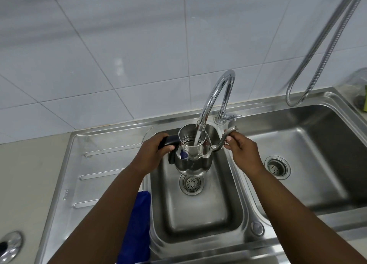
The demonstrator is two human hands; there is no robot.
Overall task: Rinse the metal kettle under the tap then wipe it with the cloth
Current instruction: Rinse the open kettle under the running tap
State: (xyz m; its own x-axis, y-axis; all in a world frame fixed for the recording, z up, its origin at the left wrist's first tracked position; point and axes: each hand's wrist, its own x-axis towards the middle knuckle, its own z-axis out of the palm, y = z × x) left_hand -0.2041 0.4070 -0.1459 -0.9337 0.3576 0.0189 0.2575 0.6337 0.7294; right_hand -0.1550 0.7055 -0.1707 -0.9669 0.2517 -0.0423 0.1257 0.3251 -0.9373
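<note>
A shiny metal kettle (193,160) with no lid is held upright over the left sink basin (198,208). Water streams from the curved chrome tap (216,92) straight into its open top. My left hand (154,153) grips the kettle's black handle. My right hand (241,150) pinches the thin curved spout on the kettle's right side. A blue cloth (137,230) lies on the sink's edge left of the basin, partly hidden under my left forearm.
A ribbed steel draining board (95,174) lies to the left. The right basin (307,164) has a drain strainer. A metal shower hose (317,51) hangs at the upper right. A glass jar (360,88) stands at the far right edge.
</note>
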